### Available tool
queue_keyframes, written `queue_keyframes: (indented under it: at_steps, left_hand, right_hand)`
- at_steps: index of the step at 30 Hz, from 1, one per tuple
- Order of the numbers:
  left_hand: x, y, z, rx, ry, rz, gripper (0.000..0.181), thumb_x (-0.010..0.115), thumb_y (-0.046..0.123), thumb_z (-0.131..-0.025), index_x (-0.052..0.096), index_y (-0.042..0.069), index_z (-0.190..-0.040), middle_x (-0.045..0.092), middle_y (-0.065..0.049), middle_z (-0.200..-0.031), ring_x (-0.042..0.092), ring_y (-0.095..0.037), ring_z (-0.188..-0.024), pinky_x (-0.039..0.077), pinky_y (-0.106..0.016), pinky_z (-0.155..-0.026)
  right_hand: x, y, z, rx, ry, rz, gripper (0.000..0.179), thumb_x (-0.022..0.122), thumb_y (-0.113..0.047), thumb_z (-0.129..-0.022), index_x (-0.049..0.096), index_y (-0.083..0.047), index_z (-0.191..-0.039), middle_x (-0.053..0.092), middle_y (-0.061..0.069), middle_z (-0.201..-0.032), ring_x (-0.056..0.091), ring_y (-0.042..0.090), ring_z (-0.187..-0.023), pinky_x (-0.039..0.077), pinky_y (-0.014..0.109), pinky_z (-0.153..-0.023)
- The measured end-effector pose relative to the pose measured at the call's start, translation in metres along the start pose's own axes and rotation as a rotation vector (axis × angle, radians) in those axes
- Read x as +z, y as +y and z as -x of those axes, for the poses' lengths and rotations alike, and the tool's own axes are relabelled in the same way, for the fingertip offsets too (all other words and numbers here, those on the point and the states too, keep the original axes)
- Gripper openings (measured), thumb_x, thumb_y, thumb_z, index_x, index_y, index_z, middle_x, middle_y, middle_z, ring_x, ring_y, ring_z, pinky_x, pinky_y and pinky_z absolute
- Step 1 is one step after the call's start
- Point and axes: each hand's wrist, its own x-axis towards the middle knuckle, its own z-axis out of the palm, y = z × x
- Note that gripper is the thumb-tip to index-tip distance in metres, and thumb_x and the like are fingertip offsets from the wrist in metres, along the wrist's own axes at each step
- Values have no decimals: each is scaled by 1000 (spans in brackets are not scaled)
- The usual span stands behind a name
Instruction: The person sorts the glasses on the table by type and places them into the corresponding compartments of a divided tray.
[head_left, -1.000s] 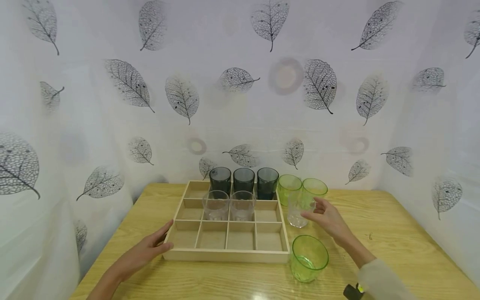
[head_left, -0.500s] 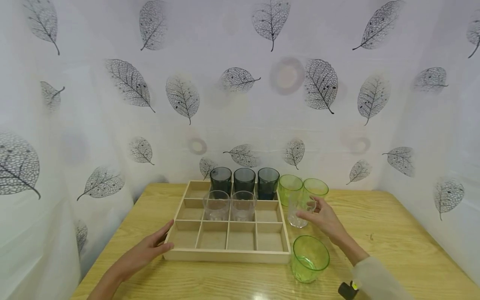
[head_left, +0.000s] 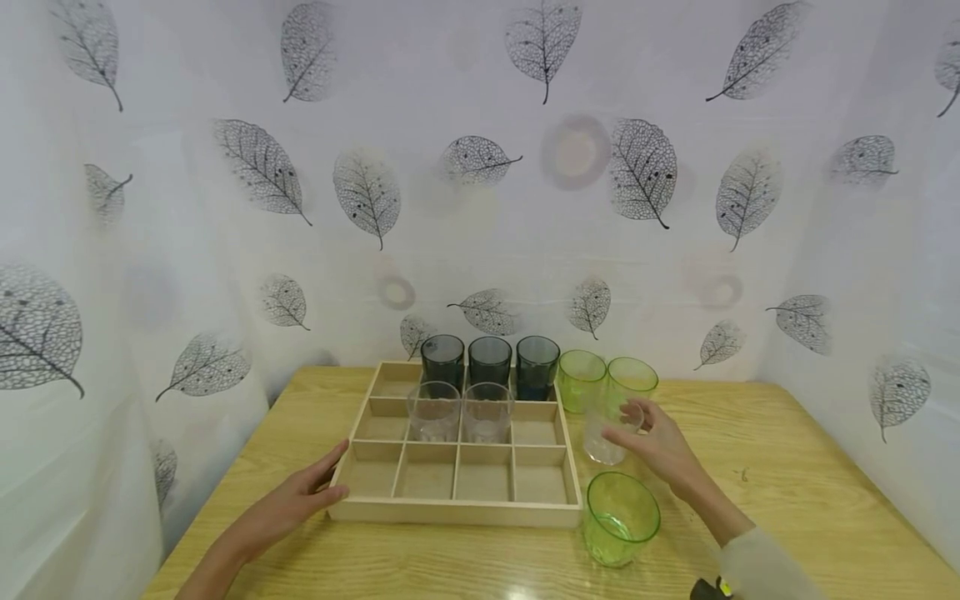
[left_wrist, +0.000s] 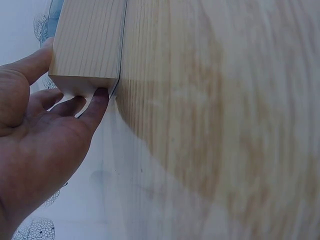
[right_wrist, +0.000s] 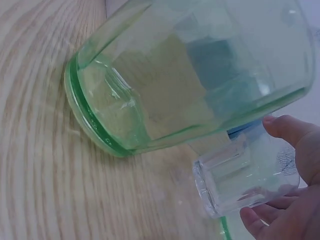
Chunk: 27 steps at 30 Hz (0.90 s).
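My right hand (head_left: pixel 663 446) holds a clear glass tumbler (head_left: pixel 602 442) between thumb and fingers, right of the wooden divided tray (head_left: pixel 453 510). In the right wrist view, the thumb (right_wrist: pixel 282 127) lies on one side of the clear tumbler (right_wrist: pixel 235 175) and fingers on the other. Whether its base touches the table I cannot tell. My left hand (head_left: pixel 281 504) rests at the tray's front left corner. In the left wrist view, its fingertips touch the tray's (left_wrist: pixel 90 45) end wall, with the thumb up along the rim.
Three dark grey tumblers (head_left: pixel 490 362) stand in the tray's back row, two clear tumblers (head_left: pixel 435 417) in its middle row. Two green tumblers (head_left: pixel 581 379) stand behind my right hand; another green tumbler (head_left: pixel 618 517) stands right of the tray's front corner. A leaf-print curtain (head_left: pixel 480 250) surrounds the table.
My right hand reached further round the clear tumbler, then moved slightly right and nearer with it. The left hand and tray stayed in place.
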Motion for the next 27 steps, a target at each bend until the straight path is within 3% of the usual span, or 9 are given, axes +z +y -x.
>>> queue_keyframes:
  at_steps: [7,15,23,27]
  left_hand:
    - [1,1,1,-7,1,0,76,50,29,-111,3,11,-167,-3,-18,-171,6,-51,-152,21,-66,-118]
    - [0,2,0,-6,-15,5,76,49,29,-112,0,11,-167,-6,-19,-171,4,-51,-152,21,-67,-117]
    - [0,2,0,-5,-11,3,76,49,28,-112,1,10,-167,-5,-19,-171,5,-51,-152,21,-66,-117]
    - [1,2,0,-8,-3,3,76,50,29,-111,2,11,-167,-4,-18,-171,5,-50,-152,21,-66,-117]
  right_hand:
    - [-21,-12,16,-23,-20,5,80,75,-35,-97,35,4,-154,51,27,-147,47,49,-135,45,63,-104]
    - [-38,-22,27,-46,-20,27,80,76,-31,-97,34,4,-156,51,26,-148,54,45,-128,48,49,-98]
    - [-39,-30,27,-76,-36,23,83,76,-31,-97,31,5,-157,49,27,-150,47,50,-135,40,64,-107]
    - [-33,-37,22,-86,-53,9,85,76,-32,-96,30,6,-157,48,27,-151,46,50,-135,39,65,-108]
